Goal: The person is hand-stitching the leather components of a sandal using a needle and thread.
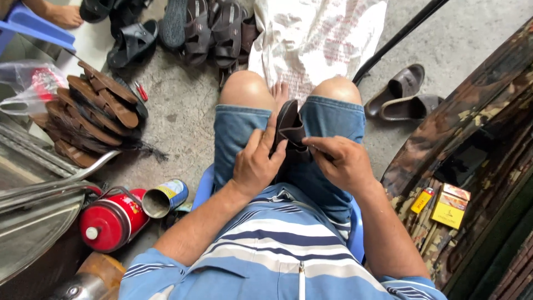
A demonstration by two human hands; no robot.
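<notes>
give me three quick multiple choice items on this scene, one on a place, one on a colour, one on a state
1. Where does the open tin can lie?
A. on the floor beside the red cylinder
B. on the person's lap
C. on the white sack

2. What colour is the small box on the camouflage cloth?
A. blue
B. yellow
C. white

3. How is the dark sandal held?
A. lying untouched on the floor
B. in one hand only
C. in both hands over the lap

Answers:
1 A, the can lies on its side against the cylinder.
2 B, the box is yellow.
3 C, left hand and right hand both grip it.
</notes>
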